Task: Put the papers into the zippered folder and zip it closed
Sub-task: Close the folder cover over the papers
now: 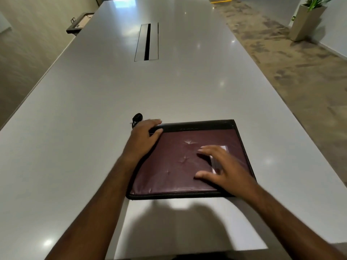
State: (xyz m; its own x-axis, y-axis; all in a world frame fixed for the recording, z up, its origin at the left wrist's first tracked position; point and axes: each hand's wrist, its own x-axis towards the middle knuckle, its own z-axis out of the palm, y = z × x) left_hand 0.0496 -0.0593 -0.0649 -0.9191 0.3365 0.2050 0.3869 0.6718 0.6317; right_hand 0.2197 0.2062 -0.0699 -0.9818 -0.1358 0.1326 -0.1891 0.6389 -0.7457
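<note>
Flat maroon leather zippered folder w/ black trim [180, 166] lies shut on the long pale grey table [93, 102], near the front edge, just right of centre. Left hand [145, 136] sits at the folder's far-left corner, fingers curled over the black edge, gripping that corner. Right hand [223, 169] is spread above the cover's right half, fingers splayed, grasping nothing; can't tell if the palm touches the leather. A small clear window pocket [221, 156] on the cover is partly under that hand. Small black object w/ cord [136, 119] lies on the table just beyond the left hand; too small to identify. Papers not visible outside the folder. Further up the table, a metal cable hatch w/ dark slot [147, 42] is set in the top.
</note>
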